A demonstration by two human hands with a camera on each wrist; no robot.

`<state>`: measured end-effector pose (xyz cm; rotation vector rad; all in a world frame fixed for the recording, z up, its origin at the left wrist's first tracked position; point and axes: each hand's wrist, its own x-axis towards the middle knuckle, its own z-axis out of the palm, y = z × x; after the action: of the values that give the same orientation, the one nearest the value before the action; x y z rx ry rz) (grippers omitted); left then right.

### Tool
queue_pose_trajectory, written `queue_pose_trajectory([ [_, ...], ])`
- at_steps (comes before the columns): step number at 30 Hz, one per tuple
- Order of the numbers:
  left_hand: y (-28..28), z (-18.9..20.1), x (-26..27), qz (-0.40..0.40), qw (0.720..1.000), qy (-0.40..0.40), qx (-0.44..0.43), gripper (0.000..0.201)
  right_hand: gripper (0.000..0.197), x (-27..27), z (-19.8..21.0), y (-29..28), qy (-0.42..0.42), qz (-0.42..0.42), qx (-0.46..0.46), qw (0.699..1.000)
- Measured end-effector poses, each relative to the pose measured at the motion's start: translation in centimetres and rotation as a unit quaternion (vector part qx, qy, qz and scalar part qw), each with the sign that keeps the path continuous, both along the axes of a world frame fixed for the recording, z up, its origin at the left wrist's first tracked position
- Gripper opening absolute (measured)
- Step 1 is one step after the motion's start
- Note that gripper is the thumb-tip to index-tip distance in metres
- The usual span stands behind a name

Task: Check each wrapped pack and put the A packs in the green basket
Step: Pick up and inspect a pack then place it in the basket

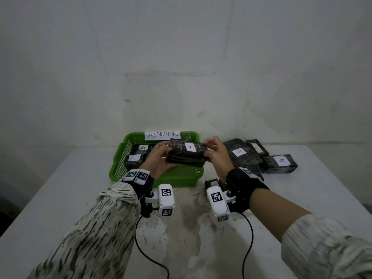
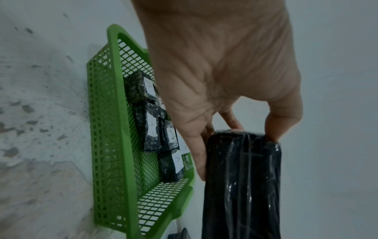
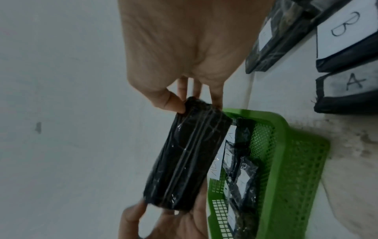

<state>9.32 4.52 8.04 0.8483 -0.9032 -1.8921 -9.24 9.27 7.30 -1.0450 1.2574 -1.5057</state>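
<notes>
A black film-wrapped pack (image 1: 186, 157) is held above the green basket (image 1: 157, 180), level with its back rim. Its white label (image 1: 190, 147) faces up and shows an A seen upside down. My left hand (image 1: 164, 153) grips its left end, thumb on top and fingers beneath. My right hand (image 1: 209, 149) pinches its right end. In the left wrist view the pack (image 2: 243, 177) runs away from my palm. Several A packs (image 2: 175, 163) lie inside the basket (image 2: 114, 145), at its left and back.
Right of the basket, wrapped packs lie on the grey table: two labelled B (image 1: 239, 152) (image 1: 281, 161), one more behind (image 1: 258, 147). The right wrist view shows an A pack (image 3: 347, 92) near the B pack (image 3: 347, 32). A paper sign (image 1: 163, 135) sits on the basket's back rim.
</notes>
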Motion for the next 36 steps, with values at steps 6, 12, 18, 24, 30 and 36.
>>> queue_pose_trajectory([
  [6,-0.1,-0.2,0.5,0.023,0.999,0.043,0.005,0.018,0.024,-0.1,0.4,-0.2,-0.144,0.08,0.139,0.977],
  [12,-0.3,-0.9,2.0,-0.007,0.995,-0.098,-0.015,0.016,0.005,1.5,0.2,-0.9,-0.229,0.029,0.149,0.962],
  [18,-0.1,-0.9,1.6,-0.074,0.973,-0.211,-0.062,0.059,0.016,2.7,0.3,-1.6,-0.143,0.093,0.201,0.965],
  [24,-0.5,-1.6,0.3,-0.087,0.966,-0.225,-0.095,0.036,0.027,2.9,0.6,-1.9,-0.131,0.17,0.25,0.944],
  [30,-1.6,-2.3,0.5,0.025,0.974,-0.222,-0.029,0.045,0.01,2.2,0.9,-1.8,-0.003,0.18,0.286,0.941],
  [36,-2.1,-4.2,2.7,0.038,0.951,-0.304,-0.033,0.035,0.032,3.1,-0.1,-3.1,-0.014,0.108,0.296,0.949],
])
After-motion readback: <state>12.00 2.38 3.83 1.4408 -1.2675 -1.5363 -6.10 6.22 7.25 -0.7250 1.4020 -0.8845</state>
